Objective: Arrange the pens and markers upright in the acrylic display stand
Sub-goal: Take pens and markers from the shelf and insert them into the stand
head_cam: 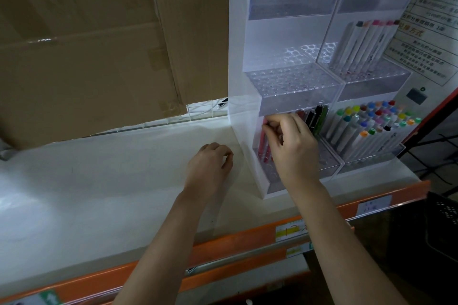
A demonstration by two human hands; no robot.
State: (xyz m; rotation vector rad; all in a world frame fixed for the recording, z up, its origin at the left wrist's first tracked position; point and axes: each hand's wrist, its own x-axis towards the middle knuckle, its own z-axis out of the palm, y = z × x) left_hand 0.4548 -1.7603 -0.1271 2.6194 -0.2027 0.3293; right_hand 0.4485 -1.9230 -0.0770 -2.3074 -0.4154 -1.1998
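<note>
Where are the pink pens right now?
In the head view, the pink pens stand upright in the bottom-left tier of the acrylic display stand, pinched at their tops by the right hand, left of the dark pens.

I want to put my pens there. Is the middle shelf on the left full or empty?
Empty. The middle shelf on the left shows only bare round holes, with no pens standing in them.

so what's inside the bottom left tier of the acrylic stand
In the acrylic stand, the bottom left tier holds upright pink pens at the left and dark pens at the right. The right hand pinches the pink ones and covers everything between, so the count is unclear.
</note>
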